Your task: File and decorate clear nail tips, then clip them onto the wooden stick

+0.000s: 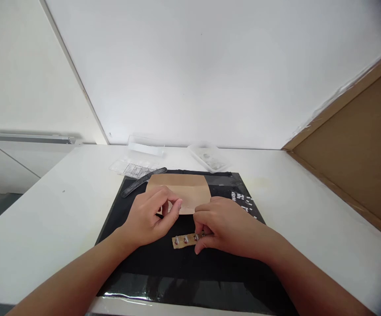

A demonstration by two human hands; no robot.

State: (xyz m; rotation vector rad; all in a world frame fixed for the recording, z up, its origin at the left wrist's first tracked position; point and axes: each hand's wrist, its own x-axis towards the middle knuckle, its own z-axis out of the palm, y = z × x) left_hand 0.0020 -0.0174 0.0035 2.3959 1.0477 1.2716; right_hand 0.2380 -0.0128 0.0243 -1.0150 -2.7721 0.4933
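Note:
A narrow tan strip (181,242) lies on the black mat, with several small shiny brown-and-white pieces in a row along it. My right hand (225,224) covers its right end, thumb at the near edge and curled index finger at the far edge. My left hand (154,216) is raised over the mat to the left, thumb and index tips pressed together. Whatever that pinch holds, if anything, is too small to make out. Behind both hands a brown paper sheet (190,189) lies on the mat, its near edge partly hidden by them.
A curved black nail file (140,183) lies at the mat's (164,267) far left. Clear plastic packaging (146,147) and a translucent tray (210,158) stand behind. Small white bits (241,199) are at the right. A brown wooden-framed panel (351,131) borders the table's right side.

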